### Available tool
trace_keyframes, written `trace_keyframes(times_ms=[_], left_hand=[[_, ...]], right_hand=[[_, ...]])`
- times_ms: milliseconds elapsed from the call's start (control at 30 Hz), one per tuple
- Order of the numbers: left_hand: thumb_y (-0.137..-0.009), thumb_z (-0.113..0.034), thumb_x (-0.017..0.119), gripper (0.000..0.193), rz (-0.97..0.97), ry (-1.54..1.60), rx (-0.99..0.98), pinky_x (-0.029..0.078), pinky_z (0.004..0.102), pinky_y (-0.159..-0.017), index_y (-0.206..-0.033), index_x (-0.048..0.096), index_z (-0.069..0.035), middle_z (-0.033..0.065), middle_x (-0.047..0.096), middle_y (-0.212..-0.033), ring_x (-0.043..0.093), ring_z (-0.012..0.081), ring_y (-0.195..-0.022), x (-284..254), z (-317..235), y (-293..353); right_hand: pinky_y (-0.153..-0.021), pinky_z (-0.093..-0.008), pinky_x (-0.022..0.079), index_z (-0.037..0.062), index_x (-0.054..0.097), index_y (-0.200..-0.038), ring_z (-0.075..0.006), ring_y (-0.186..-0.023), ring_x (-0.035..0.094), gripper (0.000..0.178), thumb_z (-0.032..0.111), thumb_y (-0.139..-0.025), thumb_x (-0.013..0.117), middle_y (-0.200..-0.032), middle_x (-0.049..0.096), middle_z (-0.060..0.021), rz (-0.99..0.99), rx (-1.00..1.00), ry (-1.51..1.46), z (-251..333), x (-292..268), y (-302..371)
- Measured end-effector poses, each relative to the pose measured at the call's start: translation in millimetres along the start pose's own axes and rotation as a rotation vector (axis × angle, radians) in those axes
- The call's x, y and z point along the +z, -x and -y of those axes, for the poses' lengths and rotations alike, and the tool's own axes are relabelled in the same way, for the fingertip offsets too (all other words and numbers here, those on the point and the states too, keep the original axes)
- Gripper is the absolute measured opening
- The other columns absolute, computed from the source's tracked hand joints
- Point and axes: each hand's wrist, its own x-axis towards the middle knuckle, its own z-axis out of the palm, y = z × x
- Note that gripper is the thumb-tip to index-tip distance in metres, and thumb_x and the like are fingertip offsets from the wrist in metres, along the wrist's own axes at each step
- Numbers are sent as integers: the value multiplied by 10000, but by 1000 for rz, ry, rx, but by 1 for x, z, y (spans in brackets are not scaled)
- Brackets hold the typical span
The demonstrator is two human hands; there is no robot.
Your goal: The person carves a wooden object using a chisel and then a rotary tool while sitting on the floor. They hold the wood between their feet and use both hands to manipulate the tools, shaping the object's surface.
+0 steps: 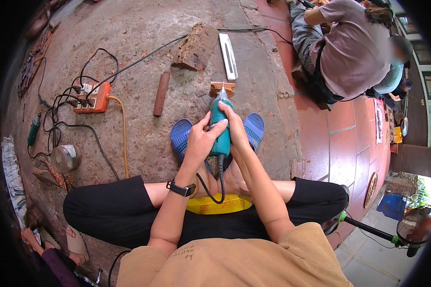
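Observation:
Both hands grip a teal die grinder with a metal nose, held in front of me and pointing away. My left hand is closed round its left side, the thumb lying across the body. My right hand wraps the right side, fingers up near the nose. The thin tip reaches a small reddish-brown wood piece on the ground; whether it touches, I cannot tell. A black cord runs from the grinder's rear down between my legs. My feet, in blue sandals, stand on either side of the tool.
Beyond the wood piece lie a rough wooden block and a narrow white box. A brown wood bar and an orange power strip with tangled cords lie left, near a round jar. Another person sits at far right.

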Motion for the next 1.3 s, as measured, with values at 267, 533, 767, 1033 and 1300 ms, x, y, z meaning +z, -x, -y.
trace_keyframes(times_ms=[267,533,767,1033,1300], left_hand=[[-883,-294,724,605,-41,-40,14,512,230,-633,-1340,529,52,70,684,-874,613,69,-729,0,4,0],[-918,-233,690,550,14,-29,-57,497,209,-757,-1369,514,29,56,655,-1051,595,57,-879,-4,-3,1],[-900,-255,709,568,-20,1,-23,510,214,-697,-1349,526,41,69,677,-980,608,63,-806,0,0,2],[-907,-239,700,584,21,-21,-61,514,216,-743,-1372,497,50,79,667,-1046,614,74,-871,-5,0,-1],[-891,-252,720,575,-1,-28,-13,523,221,-668,-1338,531,55,76,684,-947,617,71,-774,-2,-2,1]], right_hand=[[-581,-273,500,64,588,-909,-133,-659,593,278,339,-912,629,-794,574,-31,-10,8,30,3,5,5],[-588,-284,511,50,580,-937,-147,-664,604,309,352,-903,635,-809,574,-42,3,-13,100,4,6,1],[-610,-280,512,50,586,-931,-143,-694,605,307,353,-910,627,-811,584,-44,-23,-19,59,1,4,0],[-609,-278,506,63,591,-889,-135,-687,597,283,343,-914,621,-798,580,-35,-19,-1,41,1,4,3],[-591,-278,495,70,594,-901,-125,-673,585,264,332,-915,622,-804,579,-32,-45,-4,10,-1,3,3]])
